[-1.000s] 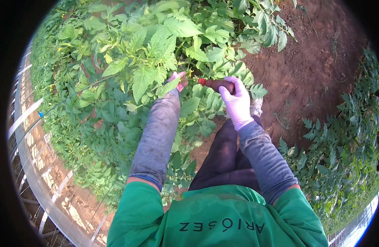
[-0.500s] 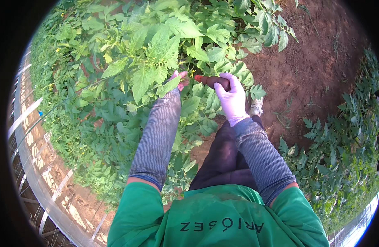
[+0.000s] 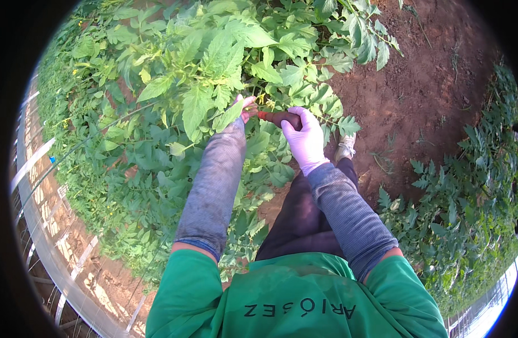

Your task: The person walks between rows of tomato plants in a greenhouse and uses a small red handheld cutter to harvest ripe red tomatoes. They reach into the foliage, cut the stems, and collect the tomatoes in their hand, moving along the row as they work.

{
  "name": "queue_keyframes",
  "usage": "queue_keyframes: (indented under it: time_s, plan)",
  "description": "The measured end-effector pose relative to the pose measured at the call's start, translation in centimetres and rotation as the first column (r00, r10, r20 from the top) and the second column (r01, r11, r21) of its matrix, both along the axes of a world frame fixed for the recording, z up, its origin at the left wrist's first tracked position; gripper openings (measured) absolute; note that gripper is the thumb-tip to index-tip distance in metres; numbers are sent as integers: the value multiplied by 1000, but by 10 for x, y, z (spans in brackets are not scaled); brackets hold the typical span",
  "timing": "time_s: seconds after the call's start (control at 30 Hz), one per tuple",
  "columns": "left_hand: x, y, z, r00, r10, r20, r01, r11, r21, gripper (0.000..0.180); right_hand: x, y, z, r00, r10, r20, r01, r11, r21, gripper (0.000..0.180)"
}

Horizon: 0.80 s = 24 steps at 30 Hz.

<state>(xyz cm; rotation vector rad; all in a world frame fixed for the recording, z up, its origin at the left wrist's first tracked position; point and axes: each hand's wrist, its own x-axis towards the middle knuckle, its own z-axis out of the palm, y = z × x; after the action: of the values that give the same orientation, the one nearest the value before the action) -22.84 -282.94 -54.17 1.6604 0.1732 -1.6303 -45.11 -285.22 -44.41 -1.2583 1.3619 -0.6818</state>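
Observation:
My right hand (image 3: pixel 305 139), in a pale lilac glove, is closed round a dark brown squeeze bottle (image 3: pixel 288 120) with a red tip (image 3: pixel 263 115). The bottle lies nearly level, its tip pointing left at my left hand (image 3: pixel 247 107). That hand is among the leaves of a tomato plant (image 3: pixel 202 107), fingers stretched out and apart, partly covered by a leaf (image 3: pixel 228 118). Small yellow flowers (image 3: pixel 263 100) show just above the red tip. Whether my left fingers touch a stem is hidden.
Bare brown soil (image 3: pixel 399 84) runs between the plants on my right. Another row of plants (image 3: pixel 461 208) stands at the far right. A thin line (image 3: pixel 121 118) crosses the foliage on the left. My shoe (image 3: pixel 345 147) is on the soil below my right hand.
My right hand and the bottle have moved left and slightly down, bringing the red tip up to my left fingers. My left hand has hardly moved.

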Motion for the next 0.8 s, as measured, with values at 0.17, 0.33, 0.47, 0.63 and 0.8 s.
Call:
queue_keyframes:
  time_s: [0.17,0.33,0.47,0.63,0.8]
  plan:
    - [-5,1,-5,986,101,132,-95,994,-49,79,-15,9,2,998,-17,67,11,996,94,30]
    - [-5,8,5,991,-12,135,15,1000,-20,40,-20,-2,21,999,-19,34,11,976,216,29]
    - [1,17,3,967,-98,234,81,994,79,31,-23,-16,24,962,-61,266,-31,944,329,28]
    - [-11,43,25,974,-61,218,37,993,114,28,-73,-33,57,867,-157,474,-154,819,553,25]
    - [-43,64,48,974,14,228,-39,993,108,26,-158,-43,69,699,-430,572,-156,689,708,27]
